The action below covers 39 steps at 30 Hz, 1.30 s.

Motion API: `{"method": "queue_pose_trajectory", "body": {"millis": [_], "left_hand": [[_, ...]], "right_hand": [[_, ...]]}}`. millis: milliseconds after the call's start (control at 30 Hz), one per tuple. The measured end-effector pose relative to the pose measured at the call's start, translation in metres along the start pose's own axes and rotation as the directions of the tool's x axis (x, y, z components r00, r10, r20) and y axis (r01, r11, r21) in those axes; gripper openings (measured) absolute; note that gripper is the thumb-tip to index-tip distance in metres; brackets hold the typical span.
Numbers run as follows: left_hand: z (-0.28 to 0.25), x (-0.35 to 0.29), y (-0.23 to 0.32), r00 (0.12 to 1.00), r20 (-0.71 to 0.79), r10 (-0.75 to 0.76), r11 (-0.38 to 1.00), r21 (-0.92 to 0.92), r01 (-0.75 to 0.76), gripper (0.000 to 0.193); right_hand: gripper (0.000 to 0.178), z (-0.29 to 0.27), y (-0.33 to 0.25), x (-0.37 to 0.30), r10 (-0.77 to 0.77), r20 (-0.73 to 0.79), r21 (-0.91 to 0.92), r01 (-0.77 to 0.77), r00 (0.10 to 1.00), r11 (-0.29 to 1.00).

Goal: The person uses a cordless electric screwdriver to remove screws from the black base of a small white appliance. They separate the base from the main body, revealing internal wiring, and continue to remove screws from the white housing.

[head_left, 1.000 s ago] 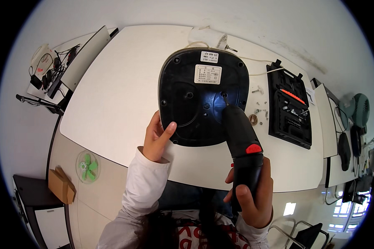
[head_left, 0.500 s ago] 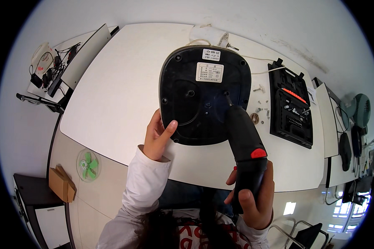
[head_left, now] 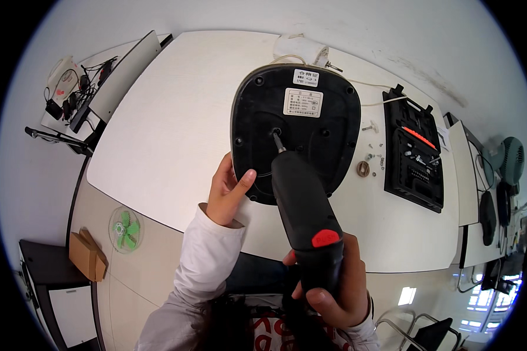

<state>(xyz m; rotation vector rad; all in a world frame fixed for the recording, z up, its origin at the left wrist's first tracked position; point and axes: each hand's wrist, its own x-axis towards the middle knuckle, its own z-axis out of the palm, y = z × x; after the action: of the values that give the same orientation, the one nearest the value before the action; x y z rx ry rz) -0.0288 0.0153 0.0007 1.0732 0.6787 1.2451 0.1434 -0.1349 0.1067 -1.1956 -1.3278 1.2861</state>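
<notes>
A black appliance (head_left: 322, 126) lies upside down on the white table (head_left: 175, 128), its base with two white labels facing up. My left hand (head_left: 228, 190) rests on the appliance's near left edge, thumb on the base. My right hand (head_left: 334, 286) grips a black electric screwdriver (head_left: 307, 216) with a red button. Its bit touches a hole near the middle of the base.
A black open tool case (head_left: 413, 158) with bits lies right of the appliance. Several loose screws and a round washer (head_left: 363, 168) sit between them. A white cord runs behind the appliance. A small green fan (head_left: 124, 229) and a cardboard box (head_left: 86, 255) stand on the floor at left.
The screwdriver has swung left, its bit shifting from the right part of the base to the hole near the middle. My left hand stays on the edge.
</notes>
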Motion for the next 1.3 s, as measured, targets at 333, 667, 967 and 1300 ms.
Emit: {"method": "queue_pose_trajectory", "body": {"millis": [333, 667, 967, 1300], "left_hand": [[0.000, 0.000, 0.001, 1.000, 0.010, -0.028, 0.999, -0.029, 0.028, 0.047], [-0.003, -0.001, -0.003, 0.997, 0.009, -0.072, 0.994, -0.082, 0.073, 0.046], [-0.003, 0.000, 0.002, 0.995, 0.039, -0.089, 0.991, -0.094, 0.092, 0.047], [-0.004, 0.000, 0.000, 0.997, 0.023, -0.079, 0.991, -0.109, 0.081, 0.046]], "right_hand": [[0.072, 0.006, 0.001, 0.014, -0.019, -0.002, -0.098, 0.019, 1.000, 0.995], [0.072, 0.013, -0.008, 0.017, 0.004, -0.024, -0.071, -0.006, 1.000, 0.997], [0.071, 0.019, -0.008, 0.020, -0.001, -0.021, 0.002, 0.001, 1.000, 1.000], [0.060, 0.018, -0.014, 0.022, 0.069, 0.012, 0.063, -0.070, 0.998, 0.996]]}}
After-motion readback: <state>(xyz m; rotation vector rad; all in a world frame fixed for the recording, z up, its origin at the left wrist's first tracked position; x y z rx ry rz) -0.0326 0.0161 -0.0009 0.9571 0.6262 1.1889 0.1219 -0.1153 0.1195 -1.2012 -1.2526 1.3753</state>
